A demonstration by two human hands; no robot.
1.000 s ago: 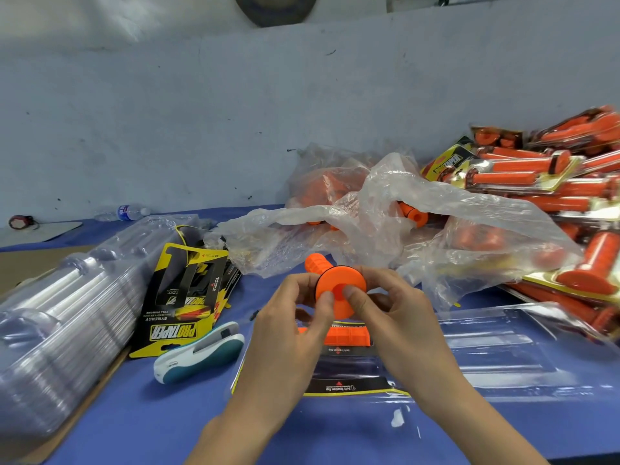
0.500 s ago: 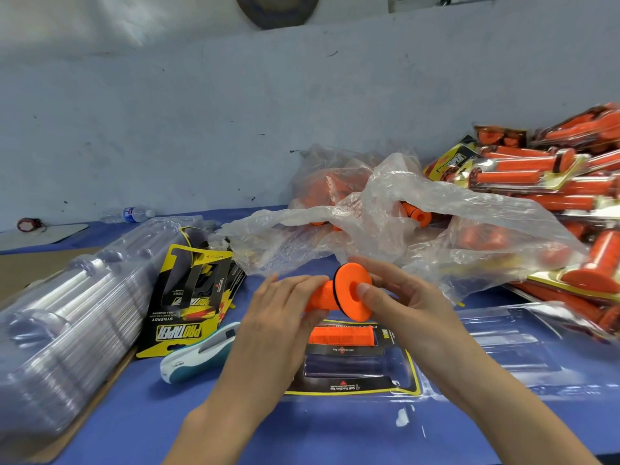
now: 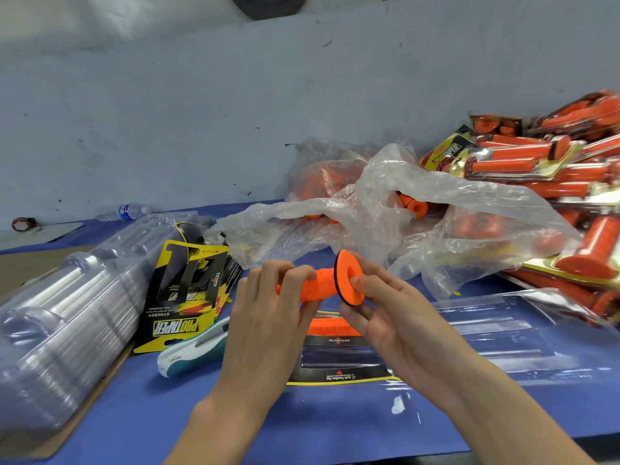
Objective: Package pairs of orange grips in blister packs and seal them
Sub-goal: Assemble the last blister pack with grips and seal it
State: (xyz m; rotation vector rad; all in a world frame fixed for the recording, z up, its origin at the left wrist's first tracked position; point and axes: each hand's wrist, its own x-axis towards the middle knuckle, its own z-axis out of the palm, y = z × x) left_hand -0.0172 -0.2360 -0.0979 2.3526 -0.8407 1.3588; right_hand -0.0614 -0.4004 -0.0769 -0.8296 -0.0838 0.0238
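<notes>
Gripping orange grip (image 3: 320, 286), both hands.

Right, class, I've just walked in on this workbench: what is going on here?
A person is packing orange handlebar grips. Both hands hold one orange grip above an open blister pack: the left hand around its shaft, the right hand at its flanged end. One grip already lies in the pack; the slot beside it is empty. Finished packs are piled at the right, and empty clear shells are stacked at the left.
</notes>
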